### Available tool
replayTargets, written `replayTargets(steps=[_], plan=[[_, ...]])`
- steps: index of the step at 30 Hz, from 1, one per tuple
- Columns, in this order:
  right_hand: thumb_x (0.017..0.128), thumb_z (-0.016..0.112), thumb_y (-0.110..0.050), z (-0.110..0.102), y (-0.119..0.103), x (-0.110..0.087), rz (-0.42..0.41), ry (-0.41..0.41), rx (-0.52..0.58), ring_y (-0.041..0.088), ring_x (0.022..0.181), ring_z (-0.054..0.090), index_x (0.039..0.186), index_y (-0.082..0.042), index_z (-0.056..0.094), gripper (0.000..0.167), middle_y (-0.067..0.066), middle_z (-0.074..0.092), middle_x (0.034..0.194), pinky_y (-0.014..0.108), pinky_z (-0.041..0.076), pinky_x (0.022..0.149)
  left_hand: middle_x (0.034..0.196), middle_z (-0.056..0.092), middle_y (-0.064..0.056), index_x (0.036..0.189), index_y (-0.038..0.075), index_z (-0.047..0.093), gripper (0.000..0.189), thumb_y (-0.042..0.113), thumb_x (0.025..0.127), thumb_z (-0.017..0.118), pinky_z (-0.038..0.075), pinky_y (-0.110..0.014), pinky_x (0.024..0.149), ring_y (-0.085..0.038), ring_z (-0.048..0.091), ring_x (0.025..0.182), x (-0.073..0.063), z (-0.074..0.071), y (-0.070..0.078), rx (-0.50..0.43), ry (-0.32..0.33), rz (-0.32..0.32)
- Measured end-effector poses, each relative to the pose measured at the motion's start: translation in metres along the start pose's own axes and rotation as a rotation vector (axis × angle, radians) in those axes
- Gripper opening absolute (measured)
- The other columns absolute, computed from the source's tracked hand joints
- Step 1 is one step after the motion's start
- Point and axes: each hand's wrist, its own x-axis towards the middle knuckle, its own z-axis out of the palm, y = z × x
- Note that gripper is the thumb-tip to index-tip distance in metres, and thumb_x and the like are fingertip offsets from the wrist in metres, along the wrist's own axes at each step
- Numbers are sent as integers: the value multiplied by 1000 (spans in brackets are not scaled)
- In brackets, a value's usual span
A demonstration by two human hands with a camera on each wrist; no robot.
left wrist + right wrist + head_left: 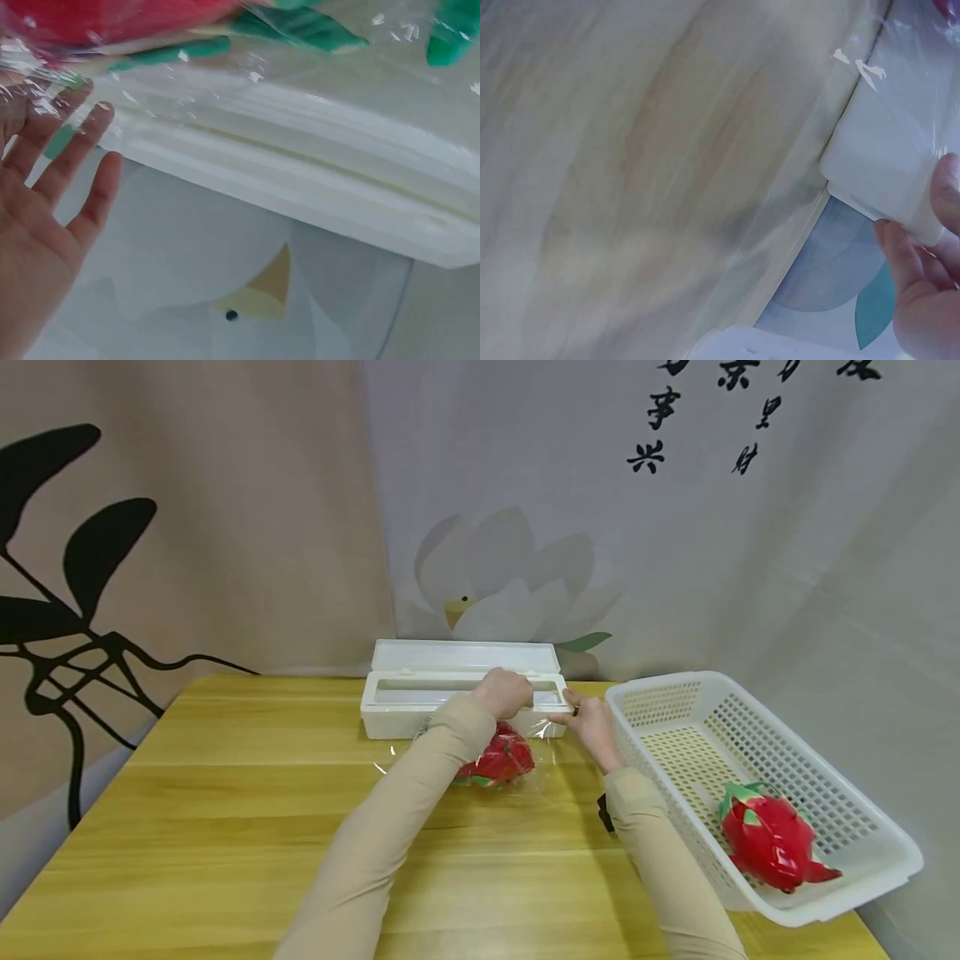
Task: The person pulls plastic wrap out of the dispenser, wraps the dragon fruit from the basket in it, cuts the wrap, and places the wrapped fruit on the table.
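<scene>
A white cling film dispenser box (390,718) stands at the back of the table with its lid (465,654) raised. My right hand (588,727) grips its right end, thumb on the front face and fingers round the end. Clear film runs down the front and covers a red dragon fruit with green tips (504,756), which lies before the box and is partly hidden by my left sleeve. My left hand (504,693) is over the box's front top edge, right of its middle. In the left wrist view several fingers (96,199) spread loosely beside the film; its thumb is hidden.
A white perforated plastic basket (652,760) stands on the right of the table, close to my right forearm. It holds another red dragon fruit (772,839). Behind the wooden table (247,827) hangs a printed curtain (300,510).
</scene>
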Motion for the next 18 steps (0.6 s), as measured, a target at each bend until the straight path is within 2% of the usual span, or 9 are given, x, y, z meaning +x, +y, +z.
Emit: replayTargets(steps=[5,8,12,15,18], plan=[[76,78,-25,0,-2,1,1,7,16,7,43,16,126,4,55,62,20,53,132,18,23,40,113,71,-1,106,22,74,24,11,90,61,54,-37,91,-20,66,105,-19,5,-27,-69,-6,10],[76,78,-23,-2,-1,1,12,8,27,5,41,14,126,4,55,62,19,52,132,18,23,39,112,71,1,106,21,75,22,11,90,62,53,-37,93,-19,66,106,-35,17,-47,-146,34,19],[75,78,-23,-3,0,0,29,2,36,4,39,14,125,3,55,61,18,53,132,19,23,38,109,72,1,106,21,74,21,17,87,68,53,-37,91,-19,64,105,-52,38,-61,-203,157,73],[76,78,-25,-3,-2,-1,33,-8,33,5,40,15,126,2,55,62,18,52,132,18,23,38,107,72,1,107,21,74,25,18,83,71,52,-36,87,-18,61,104,-59,51,-64,-211,246,98],[76,78,-25,-2,-5,-2,30,-12,30,6,41,16,126,2,55,61,18,53,132,19,23,39,106,72,2,106,21,74,25,17,81,72,52,-35,88,-17,60,104,-62,58,-65,-228,297,88]])
